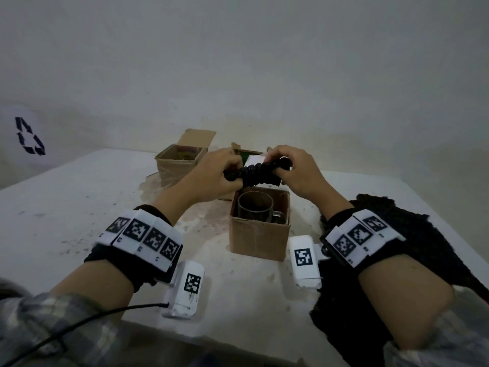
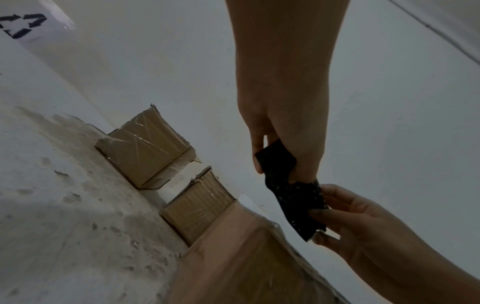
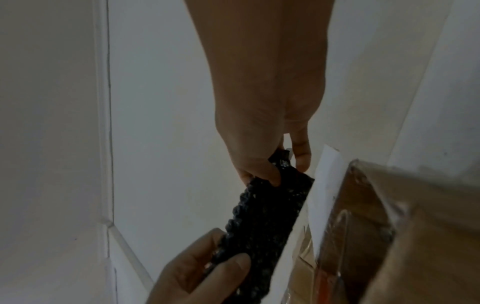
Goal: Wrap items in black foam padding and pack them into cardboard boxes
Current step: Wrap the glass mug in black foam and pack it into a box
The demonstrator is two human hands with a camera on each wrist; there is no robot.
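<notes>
A rolled, bumpy piece of black foam (image 1: 254, 172) hangs level in the air, held at both ends. My left hand (image 1: 230, 178) grips its left end and my right hand (image 1: 276, 165) pinches its right end. The left wrist view has the foam (image 2: 296, 197) between the left hand's fingers (image 2: 259, 160) and the right hand (image 2: 345, 222). In the right wrist view the foam (image 3: 267, 222) is pinched by my right hand (image 3: 270, 174). Whatever is inside the roll is hidden. Right below stands an open cardboard box (image 1: 258, 239) with a glass mug (image 1: 255, 207) in it.
Two more open cardboard boxes stand farther back, one (image 1: 178, 165) at the left, one (image 1: 247, 152) behind my hands. A large sheet of black foam (image 1: 423, 250) lies on the white table (image 1: 66, 207) under my right forearm. A wall rises close behind the boxes.
</notes>
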